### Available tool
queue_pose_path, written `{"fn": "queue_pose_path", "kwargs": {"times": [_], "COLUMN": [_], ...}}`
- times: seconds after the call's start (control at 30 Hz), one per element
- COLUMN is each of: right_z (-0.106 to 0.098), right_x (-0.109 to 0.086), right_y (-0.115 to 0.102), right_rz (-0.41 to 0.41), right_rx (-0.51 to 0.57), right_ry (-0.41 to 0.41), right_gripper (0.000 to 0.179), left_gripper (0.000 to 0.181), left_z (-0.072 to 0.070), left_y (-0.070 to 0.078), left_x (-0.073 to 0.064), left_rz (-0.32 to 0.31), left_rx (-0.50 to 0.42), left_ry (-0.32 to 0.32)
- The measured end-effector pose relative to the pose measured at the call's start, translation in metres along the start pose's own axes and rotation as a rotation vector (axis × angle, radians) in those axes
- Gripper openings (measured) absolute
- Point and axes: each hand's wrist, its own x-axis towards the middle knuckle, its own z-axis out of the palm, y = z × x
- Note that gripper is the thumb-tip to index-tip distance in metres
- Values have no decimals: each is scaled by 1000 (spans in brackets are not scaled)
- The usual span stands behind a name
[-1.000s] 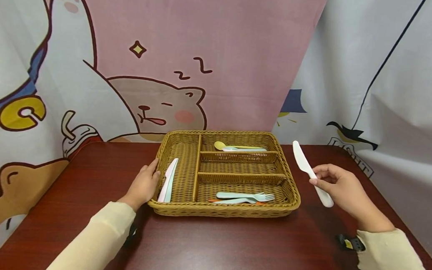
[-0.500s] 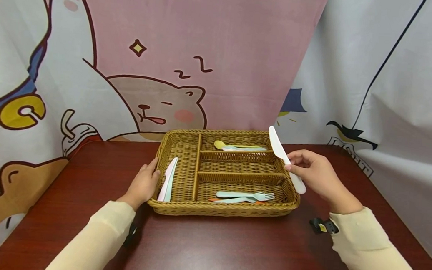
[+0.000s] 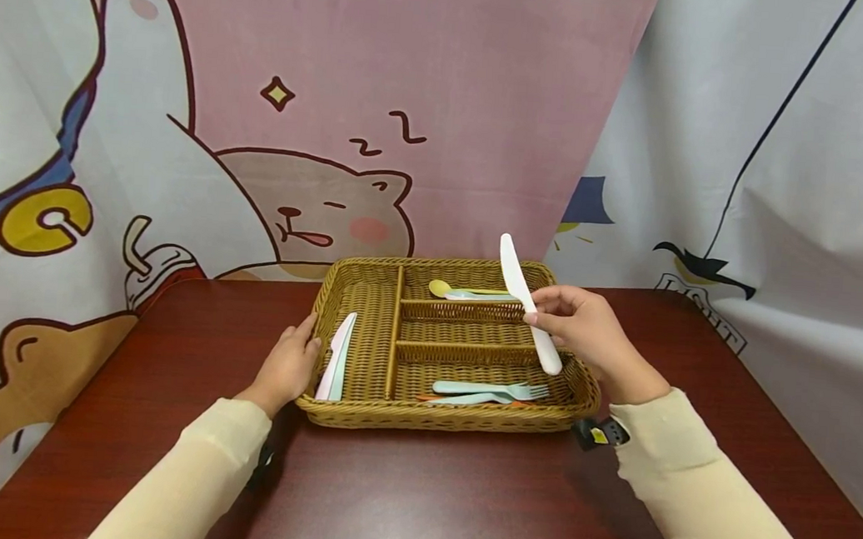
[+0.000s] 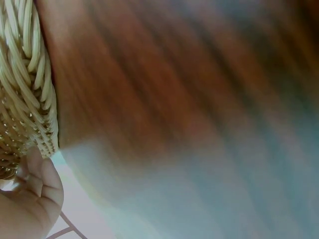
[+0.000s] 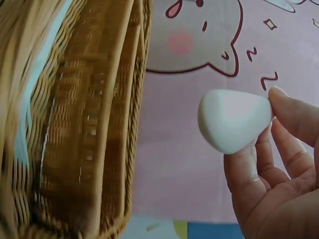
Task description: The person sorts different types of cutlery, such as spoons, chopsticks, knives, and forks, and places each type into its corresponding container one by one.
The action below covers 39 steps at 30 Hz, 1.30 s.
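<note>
A wicker cutlery tray (image 3: 439, 418) with several compartments stands on the table. My left hand (image 3: 287, 370) grips its left rim; the left wrist view shows fingers (image 4: 52, 191) against the woven wall. Above the tray's right half my right hand (image 3: 585, 334) pinches a white knife (image 3: 518, 286) by the handle between thumb and fingers, blade slanting up and left. In the right wrist view the knife's rounded handle end (image 5: 232, 119) faces the camera. A pink knife (image 3: 331, 363) and a pale green knife (image 3: 343, 369) lie in the long left compartment.
Pale green forks (image 3: 494, 389) lie in the front right compartment, over something orange. A yellow spoon (image 3: 440, 288) and a pale spoon (image 3: 467, 295) share the back compartment. Cartoon-printed cloth (image 3: 487, 123) hangs behind and beside the dark red table (image 3: 445, 504).
My right hand has carried the white knife leftward from beside the tray to above its right part. My left hand stays at the left rim, and the tray has not moved.
</note>
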Motion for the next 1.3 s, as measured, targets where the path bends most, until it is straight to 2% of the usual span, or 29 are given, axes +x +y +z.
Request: {"fn": "queue_pose_path", "kwargs": {"times": [0.2,0.53,0.73,0.97,1.3], "right_z": [24,65,85,112,145], "right_x": [10,30,38,44,48], "right_y": [-10,-27,-34,-42,-43], "right_rz": [22,106,145,230,299], "right_rx": [101,259,393,563,667], "right_ry": [-23,-62,-84,-92,-110], "right_gripper": [38,35,34,30,28], "left_gripper": [53,54,54,54,53], "left_z": [0,0,0,2,0], "left_y": [0,2,2,1,1], "left_x": [0,1,1,-1,-1], "left_rz": [-2,-14,-18,-10,5], "left_rx": [11,7,6,9,12], "left_ry": [0,-3,1,6,21]}}
